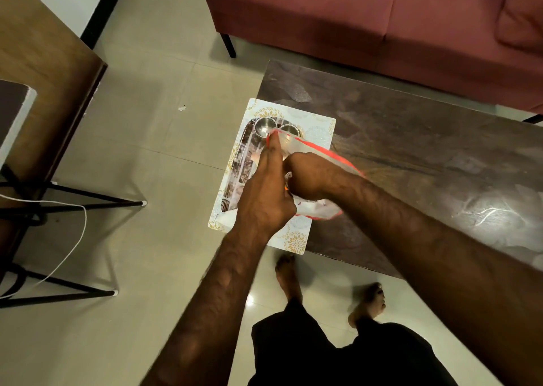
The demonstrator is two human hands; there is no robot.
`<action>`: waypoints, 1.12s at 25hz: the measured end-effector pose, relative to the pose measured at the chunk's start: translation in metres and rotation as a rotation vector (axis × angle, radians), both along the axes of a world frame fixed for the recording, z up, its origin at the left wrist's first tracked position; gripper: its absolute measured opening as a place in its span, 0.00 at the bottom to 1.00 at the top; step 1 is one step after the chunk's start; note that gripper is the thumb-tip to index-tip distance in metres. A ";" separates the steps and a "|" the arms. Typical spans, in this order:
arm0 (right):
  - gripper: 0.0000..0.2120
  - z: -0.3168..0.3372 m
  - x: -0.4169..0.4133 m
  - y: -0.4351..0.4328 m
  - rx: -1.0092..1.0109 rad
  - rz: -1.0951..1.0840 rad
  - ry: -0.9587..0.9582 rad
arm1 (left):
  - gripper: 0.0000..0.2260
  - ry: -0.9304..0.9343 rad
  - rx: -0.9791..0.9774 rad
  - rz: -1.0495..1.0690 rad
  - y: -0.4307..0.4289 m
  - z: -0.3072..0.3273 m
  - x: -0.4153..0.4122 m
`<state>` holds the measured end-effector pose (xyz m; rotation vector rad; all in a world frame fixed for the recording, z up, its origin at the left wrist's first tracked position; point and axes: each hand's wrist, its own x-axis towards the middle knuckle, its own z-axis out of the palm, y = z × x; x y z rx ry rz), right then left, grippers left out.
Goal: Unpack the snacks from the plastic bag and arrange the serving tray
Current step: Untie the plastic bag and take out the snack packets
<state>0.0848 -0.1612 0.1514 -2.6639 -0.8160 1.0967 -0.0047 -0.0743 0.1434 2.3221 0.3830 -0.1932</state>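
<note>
A clear plastic bag (308,150) with a red rim lies over the serving tray (316,127), a white tray with gold floral print at the left end of the dark table. My left hand (266,191) grips the bag's near edge and holds its mouth up. My right hand (305,177) is pushed into the bag, fingers hidden inside; a snack packet (289,177) shows partly by the wrist. Two small steel bowls (266,126) stand at the tray's far end, next to each other. A dark patterned panel (242,162) runs along the tray's left side.
The dark marbled table (426,156) stretches to the right. A red sofa (382,18) stands behind it. To the left is a wooden table (44,77) on black metal legs with a white cable (73,238). My bare feet (289,277) stand on the tiled floor.
</note>
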 end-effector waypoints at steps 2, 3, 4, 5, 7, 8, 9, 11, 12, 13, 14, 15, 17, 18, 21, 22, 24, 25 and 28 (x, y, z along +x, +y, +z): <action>0.11 -0.024 0.002 0.017 -0.058 0.035 0.064 | 0.49 0.022 -0.035 -0.007 0.003 -0.001 -0.004; 0.11 -0.035 0.003 0.023 -0.094 0.047 0.093 | 0.49 0.020 -0.060 -0.011 0.006 -0.002 -0.007; 0.12 -0.044 0.002 0.026 -0.113 0.039 0.132 | 0.48 0.006 -0.094 -0.017 0.009 -0.004 -0.011; 0.13 -0.049 0.001 0.028 -0.122 0.025 0.159 | 0.47 -0.014 -0.126 -0.023 0.013 -0.006 -0.016; 0.14 -0.059 -0.005 0.027 -0.081 -0.022 0.109 | 0.47 -0.040 -0.135 -0.029 0.022 -0.010 -0.024; 0.13 -0.060 -0.009 0.026 -0.051 -0.081 0.032 | 0.46 -0.045 -0.106 -0.021 0.026 -0.011 -0.027; 0.12 -0.057 -0.013 0.025 -0.002 -0.152 -0.060 | 0.46 -0.043 -0.071 0.000 0.030 -0.012 -0.028; 0.13 -0.045 -0.021 0.023 0.088 -0.242 -0.159 | 0.45 -0.018 -0.037 0.059 0.035 -0.014 -0.028; 0.12 -0.037 -0.025 0.020 0.129 -0.266 -0.172 | 0.45 0.005 -0.031 0.081 0.037 -0.015 -0.025; 0.11 -0.027 -0.028 0.017 0.176 -0.292 -0.182 | 0.45 0.040 -0.034 0.101 0.039 -0.016 -0.022; 0.09 -0.017 -0.031 0.014 0.240 -0.332 -0.180 | 0.45 0.073 -0.050 0.128 0.042 -0.017 -0.020; 0.08 -0.007 -0.033 0.010 0.326 -0.385 -0.155 | 0.45 0.096 -0.076 0.160 0.044 -0.018 -0.016; 0.11 0.007 -0.038 0.003 0.529 -0.528 -0.038 | 0.43 0.125 -0.135 0.228 0.046 -0.016 -0.010; 0.14 0.012 -0.039 0.001 0.629 -0.617 0.035 | 0.41 0.120 -0.158 0.253 0.047 -0.014 -0.007; 0.19 0.018 -0.032 -0.002 0.864 -0.842 0.368 | 0.36 0.061 -0.264 0.263 0.047 -0.009 -0.003; 0.16 0.018 -0.030 -0.003 0.905 -0.869 0.474 | 0.33 0.040 -0.305 0.247 0.046 -0.010 -0.003; 0.10 0.016 -0.026 -0.006 0.931 -0.915 0.583 | 0.26 0.034 -0.377 0.232 0.043 -0.011 -0.004; 0.11 0.013 -0.024 -0.007 0.921 -0.918 0.579 | 0.25 0.033 -0.410 0.228 0.040 -0.010 -0.004; 0.22 0.000 -0.022 -0.010 0.790 -0.760 0.443 | 0.24 0.026 -0.422 0.191 0.035 -0.010 -0.005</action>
